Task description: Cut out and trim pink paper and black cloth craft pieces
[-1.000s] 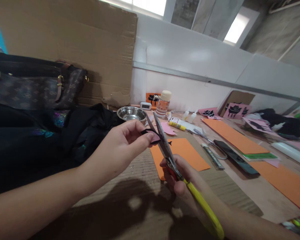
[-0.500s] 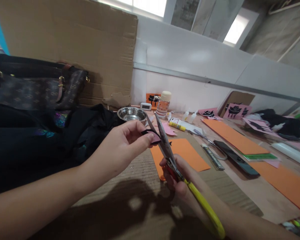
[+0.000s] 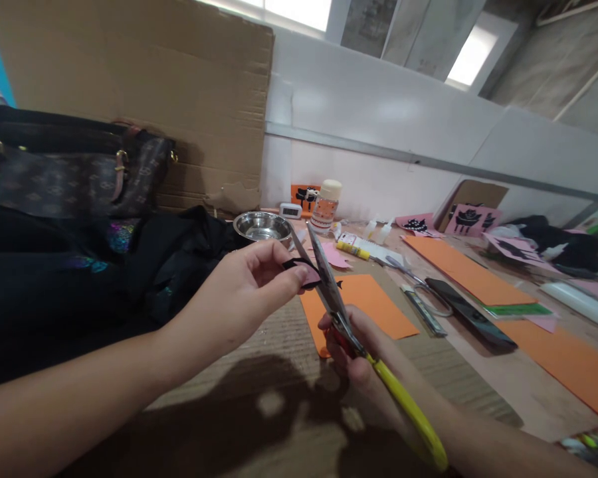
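Note:
My left hand point(image 3: 239, 299) pinches a small pink and black paper cutout point(image 3: 303, 271) between thumb and fingers, held up over the table. My right hand point(image 3: 363, 355) grips yellow-handled scissors point(image 3: 359, 345). Their slightly parted blades point up and away, and the cutout sits in the blades. An orange paper sheet point(image 3: 366, 305) lies flat on the table just behind both hands.
A steel bowl point(image 3: 262, 226), a bottle point(image 3: 325, 204), a glue stick point(image 3: 353, 250), a second pair of scissors point(image 3: 418, 285), a black phone point(image 3: 468, 312) and long orange sheets point(image 3: 468, 269) lie beyond. A black garment point(image 3: 54, 279), a brown handbag point(image 3: 70, 176) and upright cardboard point(image 3: 144, 86) fill the left.
Almost nothing differs. The view and both hands shift by a few pixels; the cutout stays in the scissor blades.

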Action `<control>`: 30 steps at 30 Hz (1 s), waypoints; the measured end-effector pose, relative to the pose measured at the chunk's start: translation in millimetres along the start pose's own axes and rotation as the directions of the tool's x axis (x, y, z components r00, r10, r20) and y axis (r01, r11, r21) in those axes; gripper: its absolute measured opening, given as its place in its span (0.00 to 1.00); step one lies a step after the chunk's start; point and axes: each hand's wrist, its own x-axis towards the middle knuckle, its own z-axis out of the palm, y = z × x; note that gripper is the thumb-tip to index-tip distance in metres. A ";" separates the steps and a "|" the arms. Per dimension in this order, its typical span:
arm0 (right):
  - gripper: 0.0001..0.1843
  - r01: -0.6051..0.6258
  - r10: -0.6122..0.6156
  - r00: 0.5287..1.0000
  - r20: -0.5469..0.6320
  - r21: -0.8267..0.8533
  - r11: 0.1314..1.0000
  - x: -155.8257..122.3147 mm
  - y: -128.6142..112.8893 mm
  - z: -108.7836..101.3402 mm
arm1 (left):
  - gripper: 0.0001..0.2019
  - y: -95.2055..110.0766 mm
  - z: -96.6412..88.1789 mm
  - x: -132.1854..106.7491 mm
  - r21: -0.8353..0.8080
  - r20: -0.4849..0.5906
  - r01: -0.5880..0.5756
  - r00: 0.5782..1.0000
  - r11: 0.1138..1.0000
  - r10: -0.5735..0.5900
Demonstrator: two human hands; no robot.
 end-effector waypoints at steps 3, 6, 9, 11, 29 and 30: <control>0.32 0.003 -0.003 1.000 0.000 0.013 1.000 1.1 -0.2 -0.2 | 0.08 -0.8 0.1 0.3 0.004 -0.017 0.008 1.000 1.000 -0.008; 0.31 0.016 -0.016 1.000 -0.006 -0.009 1.000 1.7 -0.1 -0.7 | 0.07 -0.9 -0.1 -0.6 0.015 -0.021 0.009 1.000 1.000 -0.009; 0.30 0.036 -0.036 0.999 0.001 -0.040 0.999 1.4 -0.3 -1.0 | 0.07 -0.3 -0.5 -1.5 0.036 -0.035 0.020 0.999 0.999 -0.019; 0.30 0.038 -0.037 0.999 0.005 -0.050 0.998 1.1 -0.6 -0.9 | 0.07 0.2 -0.7 -1.7 0.059 -0.046 0.027 0.999 0.998 -0.024; 0.32 -0.055 0.055 0.998 -0.030 0.028 0.998 0.3 -1.3 0.3 | 0.09 -0.8 -4.0 -1.0 0.186 -0.059 0.052 0.997 0.981 -0.042; 0.32 -0.055 0.056 0.998 -0.031 0.039 0.998 0.5 -1.3 0.4 | 0.09 -0.7 -4.1 -0.7 0.189 -0.060 0.051 0.997 0.981 -0.040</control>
